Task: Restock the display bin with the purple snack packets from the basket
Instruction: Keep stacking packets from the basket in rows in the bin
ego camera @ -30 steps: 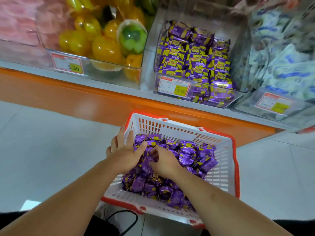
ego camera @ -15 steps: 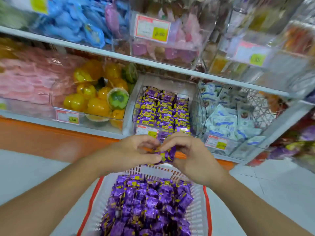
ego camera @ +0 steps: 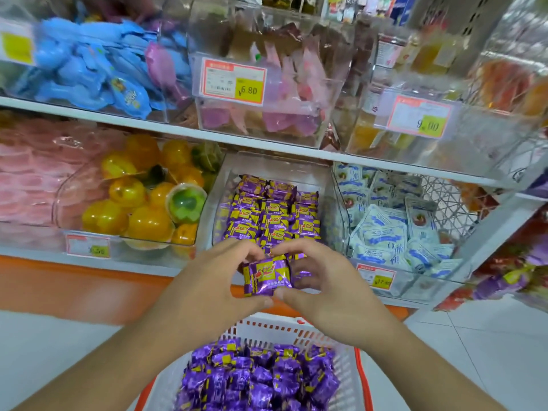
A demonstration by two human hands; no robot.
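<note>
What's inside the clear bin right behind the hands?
Rows of purple snack packets fill the clear bin. Its front edge is hidden by both hands and their held packets.

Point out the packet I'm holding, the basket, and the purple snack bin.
held packet [ego camera: 266, 277], head view, front face
basket [ego camera: 275, 327], head view, far white rim
purple snack bin [ego camera: 278, 164], head view, clear back wall

Basket below the hands: cut by bottom edge, near rim not visible. Left hand and right hand cover the purple bin's front wall and price tag. Second packet behind the held packet: mostly hidden. Tag print too blurred to read.
</note>
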